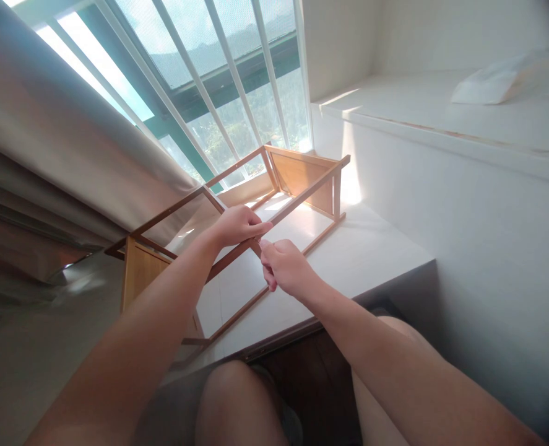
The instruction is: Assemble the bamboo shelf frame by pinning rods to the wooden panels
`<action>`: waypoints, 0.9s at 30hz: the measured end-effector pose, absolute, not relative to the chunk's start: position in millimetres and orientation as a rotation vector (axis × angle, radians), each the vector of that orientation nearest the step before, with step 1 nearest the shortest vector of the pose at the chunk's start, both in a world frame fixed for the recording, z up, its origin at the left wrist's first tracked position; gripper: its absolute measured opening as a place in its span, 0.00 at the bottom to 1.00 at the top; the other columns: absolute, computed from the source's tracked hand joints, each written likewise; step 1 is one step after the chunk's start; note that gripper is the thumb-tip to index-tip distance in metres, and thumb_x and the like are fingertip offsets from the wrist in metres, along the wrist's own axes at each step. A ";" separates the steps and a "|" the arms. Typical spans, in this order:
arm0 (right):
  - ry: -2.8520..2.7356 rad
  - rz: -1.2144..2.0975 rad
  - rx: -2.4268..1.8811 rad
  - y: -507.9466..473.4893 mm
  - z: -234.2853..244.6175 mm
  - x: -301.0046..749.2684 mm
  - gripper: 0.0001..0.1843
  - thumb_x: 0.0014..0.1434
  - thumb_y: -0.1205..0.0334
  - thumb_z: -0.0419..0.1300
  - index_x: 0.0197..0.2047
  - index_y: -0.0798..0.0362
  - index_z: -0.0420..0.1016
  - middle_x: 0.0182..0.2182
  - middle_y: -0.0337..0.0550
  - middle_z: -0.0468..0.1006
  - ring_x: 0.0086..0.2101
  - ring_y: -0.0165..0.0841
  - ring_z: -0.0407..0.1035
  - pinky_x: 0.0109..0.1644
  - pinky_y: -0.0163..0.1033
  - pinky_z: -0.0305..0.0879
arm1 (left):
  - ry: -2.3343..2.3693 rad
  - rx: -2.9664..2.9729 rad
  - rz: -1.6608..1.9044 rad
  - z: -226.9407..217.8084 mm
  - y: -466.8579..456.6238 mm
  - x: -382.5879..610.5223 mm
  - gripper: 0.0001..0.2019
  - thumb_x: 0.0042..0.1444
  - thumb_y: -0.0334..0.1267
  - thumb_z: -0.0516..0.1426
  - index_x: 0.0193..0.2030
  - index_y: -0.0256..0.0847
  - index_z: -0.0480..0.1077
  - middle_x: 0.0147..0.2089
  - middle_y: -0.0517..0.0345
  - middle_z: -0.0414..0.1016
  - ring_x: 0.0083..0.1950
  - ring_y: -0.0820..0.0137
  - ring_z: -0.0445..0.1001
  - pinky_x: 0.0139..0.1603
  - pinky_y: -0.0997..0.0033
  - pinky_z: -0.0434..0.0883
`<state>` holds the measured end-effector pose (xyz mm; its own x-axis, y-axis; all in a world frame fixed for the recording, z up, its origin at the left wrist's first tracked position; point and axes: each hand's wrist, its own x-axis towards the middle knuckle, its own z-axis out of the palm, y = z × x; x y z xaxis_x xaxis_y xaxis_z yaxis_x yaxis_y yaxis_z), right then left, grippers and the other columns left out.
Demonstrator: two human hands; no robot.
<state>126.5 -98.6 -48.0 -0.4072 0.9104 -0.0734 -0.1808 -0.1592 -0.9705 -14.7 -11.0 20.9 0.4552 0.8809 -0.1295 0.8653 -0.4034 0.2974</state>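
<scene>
A light wooden rack frame (302,179) with thin rails and two solid end panels lies on its side on a white platform (371,248) by the window. My left hand (237,226) is closed around the frame's near upper rail, fingers curled over it. Just right of it, my right hand (286,266) is closed in a fist at the same rail, thumb up against the wood. The two hands almost touch. What the right fingers enclose is hidden.
A beige curtain (60,142) hangs at the left beside the barred window (218,74). A higher white ledge (441,118) at the right carries a white pillow-like thing (501,77). My bare knees (237,402) are below, over a dark wooden floor.
</scene>
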 end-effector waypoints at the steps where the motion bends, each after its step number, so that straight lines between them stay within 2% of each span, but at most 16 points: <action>1: -1.201 1.729 -0.882 -100.4 -48.6 123.5 0.24 0.68 0.54 0.45 0.20 0.49 0.55 0.06 0.32 0.59 0.11 0.27 0.57 0.21 0.34 0.57 | 1.486 2.386 0.067 21.2 -11.3 -14.6 0.23 0.56 0.51 0.56 0.16 0.37 0.71 0.15 0.65 0.54 0.22 0.78 0.49 0.24 0.71 0.47; 7: -0.691 1.980 -0.627 -112.1 -45.5 112.0 0.22 0.67 0.54 0.46 0.21 0.48 0.50 0.07 0.30 0.55 0.11 0.27 0.54 0.18 0.32 0.48 | 1.480 2.382 0.078 22.0 -13.2 -14.4 0.24 0.57 0.53 0.55 0.19 0.37 0.75 0.14 0.65 0.56 0.21 0.78 0.52 0.24 0.72 0.49; 13: -0.270 2.237 -0.311 -113.5 -40.6 117.9 0.22 0.67 0.56 0.46 0.22 0.50 0.43 0.10 0.29 0.49 0.14 0.26 0.48 0.21 0.33 0.44 | 1.481 2.379 0.060 20.5 -11.7 -15.8 0.21 0.56 0.48 0.56 0.20 0.36 0.76 0.15 0.64 0.63 0.21 0.78 0.54 0.24 0.71 0.48; 27: -0.061 2.295 -0.041 -118.7 -47.2 116.7 0.24 0.70 0.59 0.41 0.22 0.51 0.40 0.10 0.32 0.48 0.15 0.27 0.46 0.21 0.34 0.42 | 1.481 2.339 0.073 19.8 -11.6 -16.3 0.20 0.56 0.48 0.56 0.21 0.35 0.76 0.15 0.62 0.65 0.20 0.78 0.56 0.24 0.72 0.50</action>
<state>116.7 -118.7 -47.2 -0.6631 0.7484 -0.0101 -0.7468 -0.6625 -0.0573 -16.3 -11.6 19.8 0.4461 0.8821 -0.1512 0.8629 -0.3790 0.3343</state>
